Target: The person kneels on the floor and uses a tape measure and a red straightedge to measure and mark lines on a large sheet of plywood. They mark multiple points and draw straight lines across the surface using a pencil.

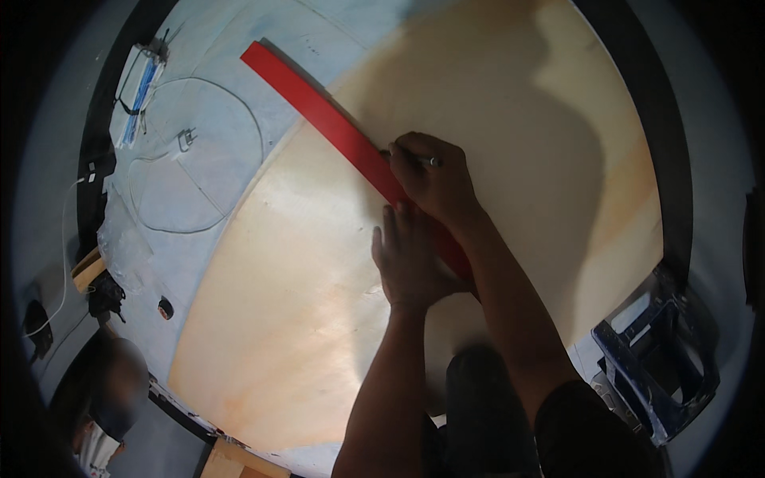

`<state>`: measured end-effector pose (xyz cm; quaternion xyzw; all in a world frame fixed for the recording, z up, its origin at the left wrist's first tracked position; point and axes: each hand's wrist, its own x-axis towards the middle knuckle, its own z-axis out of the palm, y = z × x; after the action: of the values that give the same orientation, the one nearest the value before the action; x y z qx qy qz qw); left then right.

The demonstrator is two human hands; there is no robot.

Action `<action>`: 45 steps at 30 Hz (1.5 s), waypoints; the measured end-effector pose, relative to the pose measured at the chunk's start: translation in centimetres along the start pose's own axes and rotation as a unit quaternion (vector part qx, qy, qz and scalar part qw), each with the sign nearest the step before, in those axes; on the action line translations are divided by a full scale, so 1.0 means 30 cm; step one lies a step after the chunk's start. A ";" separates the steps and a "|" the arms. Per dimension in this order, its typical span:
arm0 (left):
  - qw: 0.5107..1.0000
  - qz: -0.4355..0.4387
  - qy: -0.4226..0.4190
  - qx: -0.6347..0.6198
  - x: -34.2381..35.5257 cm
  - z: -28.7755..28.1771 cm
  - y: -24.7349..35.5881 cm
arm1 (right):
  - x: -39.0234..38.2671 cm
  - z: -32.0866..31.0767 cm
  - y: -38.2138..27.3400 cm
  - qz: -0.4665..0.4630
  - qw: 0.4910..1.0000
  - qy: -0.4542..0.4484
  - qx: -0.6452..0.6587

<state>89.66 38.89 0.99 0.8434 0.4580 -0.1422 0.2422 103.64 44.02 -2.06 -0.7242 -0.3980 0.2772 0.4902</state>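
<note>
A long red straight bar (319,110) lies diagonally across a large cream-coloured sheet (263,319), its far end reaching past the sheet onto the pale blue floor. My left hand (410,259) is spread flat with its fingertips on the bar, pressing against it near the close end. Just beyond, my right hand (434,175) is closed around a slim pen (430,161) and sits along the bar's right edge. The pen's tip is hidden behind the fingers. My right forearm covers part of the bar's near end.
A white cable with a plug (186,139) loops over the floor on the left, near a clear plastic bag (126,243) and a small tape roll (165,307). A dark blue plastic stool (657,358) stands at lower right. A blurred person (119,386) shows at lower left.
</note>
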 end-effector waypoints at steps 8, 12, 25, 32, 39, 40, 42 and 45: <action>0.997 0.039 0.063 -0.006 -0.031 0.068 -0.022 | -0.130 -0.056 0.029 -0.099 0.992 0.080 0.005; 0.994 0.048 0.102 0.000 -0.034 0.095 -0.010 | 0.098 0.046 0.011 -0.134 0.984 0.109 0.051; 0.989 0.043 0.111 0.082 -0.042 0.144 -0.032 | 0.284 0.198 0.035 -0.181 0.979 0.079 0.060; 0.996 0.034 0.085 0.018 -0.055 0.057 0.007 | 0.019 0.008 0.083 -0.126 0.992 0.032 -0.008; 0.988 0.053 0.140 0.022 -0.061 0.090 0.004 | -0.292 -0.139 0.083 -0.039 0.998 0.035 0.022; 0.988 0.056 0.140 0.020 -0.064 0.093 0.002 | -0.276 -0.121 0.065 -0.038 0.998 0.048 0.026; 0.987 0.069 0.144 0.015 -0.064 0.102 -0.007 | -0.233 -0.095 0.052 -0.040 0.997 0.057 0.032; 0.982 0.088 0.165 0.012 -0.067 0.114 -0.003 | -0.211 -0.085 0.063 -0.027 0.998 0.042 0.026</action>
<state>88.44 35.66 -0.98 0.8949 0.4144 0.0154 0.1649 102.87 37.02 -2.83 -0.7117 -0.3887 0.2431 0.5322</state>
